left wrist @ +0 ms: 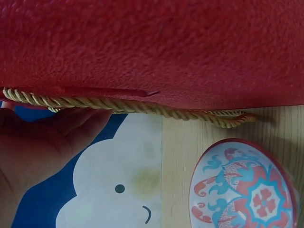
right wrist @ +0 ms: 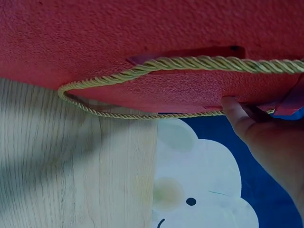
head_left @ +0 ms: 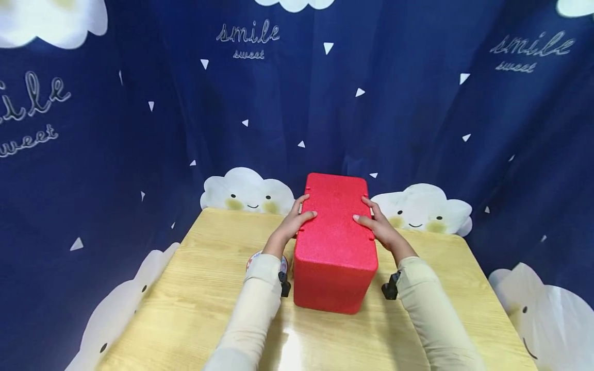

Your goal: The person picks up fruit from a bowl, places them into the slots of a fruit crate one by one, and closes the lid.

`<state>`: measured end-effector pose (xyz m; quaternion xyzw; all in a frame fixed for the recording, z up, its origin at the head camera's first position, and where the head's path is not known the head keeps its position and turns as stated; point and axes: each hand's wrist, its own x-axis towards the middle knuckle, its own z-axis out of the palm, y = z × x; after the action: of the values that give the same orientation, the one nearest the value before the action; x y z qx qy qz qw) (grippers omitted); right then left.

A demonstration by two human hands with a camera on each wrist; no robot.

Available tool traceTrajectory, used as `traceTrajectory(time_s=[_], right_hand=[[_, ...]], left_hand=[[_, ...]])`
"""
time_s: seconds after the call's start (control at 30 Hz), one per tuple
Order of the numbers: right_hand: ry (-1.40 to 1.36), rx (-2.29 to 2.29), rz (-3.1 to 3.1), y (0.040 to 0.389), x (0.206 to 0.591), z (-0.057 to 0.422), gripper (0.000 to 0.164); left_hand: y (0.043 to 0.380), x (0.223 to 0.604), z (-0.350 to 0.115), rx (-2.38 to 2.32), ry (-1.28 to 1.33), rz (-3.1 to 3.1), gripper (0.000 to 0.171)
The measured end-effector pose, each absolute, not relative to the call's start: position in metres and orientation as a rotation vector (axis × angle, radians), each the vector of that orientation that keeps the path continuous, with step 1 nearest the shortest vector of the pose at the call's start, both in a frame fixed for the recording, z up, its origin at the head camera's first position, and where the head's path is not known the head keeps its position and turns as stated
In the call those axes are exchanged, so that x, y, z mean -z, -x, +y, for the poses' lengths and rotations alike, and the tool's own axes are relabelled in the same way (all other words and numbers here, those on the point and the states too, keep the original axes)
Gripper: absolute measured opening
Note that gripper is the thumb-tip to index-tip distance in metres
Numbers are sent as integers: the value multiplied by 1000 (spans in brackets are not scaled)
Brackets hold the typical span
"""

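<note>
A red gift box (head_left: pixel 336 226) with a textured surface is between my two hands over the middle of the table. My left hand (head_left: pixel 291 222) grips its left upper edge, thumb on the top face and fingers along the side. On the opposite edge, my right hand (head_left: pixel 381 226) holds it the same way. Gold twisted rope (left wrist: pixel 161 110) runs along the left side by my left fingers. Another gold rope (right wrist: pixel 190 64) loops along the right side near my right hand. Whether the box's base touches the table cannot be told.
A round patterned dish (left wrist: pixel 237 190) in red, white and blue lies left of the box, partly hidden by my left forearm in the head view. The wooden table (head_left: pixel 199 278) ends at a dark blue curtain (head_left: pixel 278 103) with cloud prints behind and at both sides.
</note>
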<state>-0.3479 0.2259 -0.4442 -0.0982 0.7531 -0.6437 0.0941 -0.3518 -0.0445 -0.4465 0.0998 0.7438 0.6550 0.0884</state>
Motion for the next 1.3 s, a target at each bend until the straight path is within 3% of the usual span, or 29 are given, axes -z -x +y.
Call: traceTrajectory(time_s=[0.27,0.6,1.3], right_hand=[[280,1878,2244,344,457,210,73],[226,1939,2179,338,445,215,74],[324,2020,2134,346,449,226,69]], left_hand=[[343,449,-60,-1806,-208,2372,63],[347,445,-55,-1771,-210,2329,62],[356,443,-50,-1884,-381,2261,63]])
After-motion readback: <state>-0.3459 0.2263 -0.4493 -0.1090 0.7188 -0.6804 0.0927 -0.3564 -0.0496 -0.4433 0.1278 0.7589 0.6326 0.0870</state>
